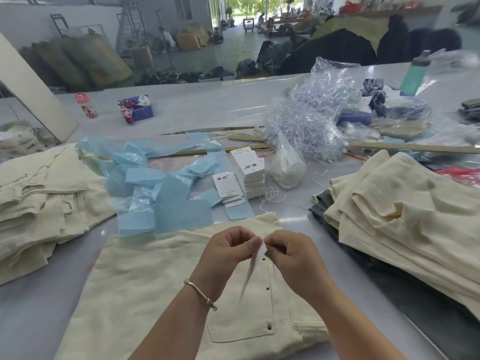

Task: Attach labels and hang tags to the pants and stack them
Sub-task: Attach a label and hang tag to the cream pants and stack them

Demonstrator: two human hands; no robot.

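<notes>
**Q:** Nearest item, and its condition?

**R:** Cream pants (181, 294), lying flat on the counter (39, 302) directly below the camera, rear patch pocket and metal rivets facing up. Fabric reads as a coarse, slubbed cotton weave. Laid flat, likely so the waistband area is easy to reach for tagging.

**Q:** Hands?

**R:** Both raised just above the pants, fingertips nearly meeting. Left hand (228, 249), with a silver bangle at the wrist, and right hand (288, 253) each have a closed grip, pinching a narrow white strip (255, 258) that trails down between them; it is blurred. Judged: a label or tag string being readied for attachment. Which one cannot be told.

**Q:** Supplies?

**R:** Beyond the pants, a stack of stiff white hang tags (250, 175) with black print, loose pale-blue sheets (166, 201), thin and crinkled, and stray white string (275, 196). All within arm's reach, presumably for quick pickup.

**Q:** Further out?

**R:** A pile of cream pants (39, 201) at left, a looser heap (405, 211) at right. Which is finished cannot be told. Farther back, a clear bag of plastic tag fasteners (309, 118).
</notes>
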